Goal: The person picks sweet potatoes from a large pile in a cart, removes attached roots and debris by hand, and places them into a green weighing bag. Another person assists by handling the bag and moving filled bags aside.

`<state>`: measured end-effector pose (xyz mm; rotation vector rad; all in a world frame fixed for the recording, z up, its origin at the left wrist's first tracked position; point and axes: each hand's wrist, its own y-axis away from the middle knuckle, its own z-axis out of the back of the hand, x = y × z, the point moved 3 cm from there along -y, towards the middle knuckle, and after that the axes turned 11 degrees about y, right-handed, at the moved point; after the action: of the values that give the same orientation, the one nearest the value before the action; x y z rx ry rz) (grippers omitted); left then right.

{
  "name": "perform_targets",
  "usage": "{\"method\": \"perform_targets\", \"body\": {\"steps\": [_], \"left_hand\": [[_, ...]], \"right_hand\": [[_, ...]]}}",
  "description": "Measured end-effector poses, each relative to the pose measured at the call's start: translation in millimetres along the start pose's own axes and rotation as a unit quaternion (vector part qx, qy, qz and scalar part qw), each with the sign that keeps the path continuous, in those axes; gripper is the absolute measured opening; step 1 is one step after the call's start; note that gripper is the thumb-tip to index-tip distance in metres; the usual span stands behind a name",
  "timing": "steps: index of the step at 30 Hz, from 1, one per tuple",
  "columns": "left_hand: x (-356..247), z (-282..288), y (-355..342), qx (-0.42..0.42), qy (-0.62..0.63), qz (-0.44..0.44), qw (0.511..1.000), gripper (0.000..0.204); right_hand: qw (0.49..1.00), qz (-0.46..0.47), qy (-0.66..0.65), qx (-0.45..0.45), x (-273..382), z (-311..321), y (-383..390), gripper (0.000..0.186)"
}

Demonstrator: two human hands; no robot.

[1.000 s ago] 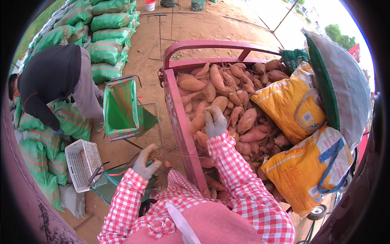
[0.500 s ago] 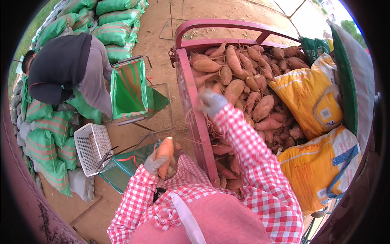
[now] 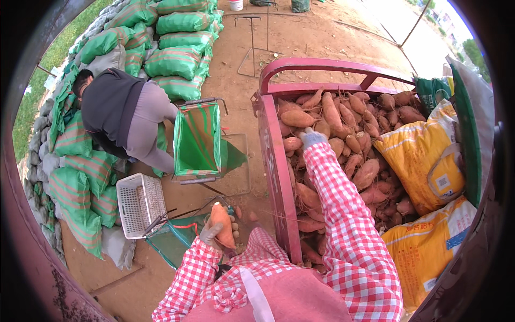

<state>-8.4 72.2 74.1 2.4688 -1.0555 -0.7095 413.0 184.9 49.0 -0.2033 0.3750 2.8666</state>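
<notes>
My left hand (image 3: 211, 236), in a grey glove, is closed around a large orange sweet potato (image 3: 222, 224) held upright, its top end cut and pale. It is above the mouth of a green mesh bag (image 3: 178, 241) with several small pieces in it. My right hand (image 3: 313, 138), also gloved, reaches into a heap of sweet potatoes (image 3: 367, 173) in a red cart bed (image 3: 280, 198). Its fingers touch the heap near the far end and are mostly hidden, so their grip does not show.
An open green bag (image 3: 197, 140) hangs on a metal stand, with a white plastic crate (image 3: 140, 206) nearer me. Another person (image 3: 126, 112) bends over stacked green sacks (image 3: 80, 201) on the left. Yellow sacks (image 3: 424, 155) lie along the cart's right side.
My right hand has moved from above the cart's side rail down onto the heap. My left hand still holds the sweet potato. The whole view has shifted, and the other person has moved slightly.
</notes>
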Motion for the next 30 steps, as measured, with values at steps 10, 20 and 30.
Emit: {"method": "perform_targets", "body": {"steps": [10, 20, 30], "left_hand": [[25.4, -47.9, -43.9, 0.07, -0.025, -0.002, 0.997, 0.087], [-1.3, 19.5, -33.9, 0.002, -0.154, -0.223, 0.963, 0.093], [-10.7, 45.0, -21.5, 0.048, -0.029, -0.168, 0.984, 0.093]], "right_hand": [[0.9, -0.086, -0.408, -0.131, 50.1, 27.4, 177.9, 0.031], [0.903, 0.228, -0.356, 0.068, 218.2, 35.3, 216.7, 0.056], [0.909, 0.247, -0.296, 0.161, 233.4, 29.1, 222.9, 0.042]]}}
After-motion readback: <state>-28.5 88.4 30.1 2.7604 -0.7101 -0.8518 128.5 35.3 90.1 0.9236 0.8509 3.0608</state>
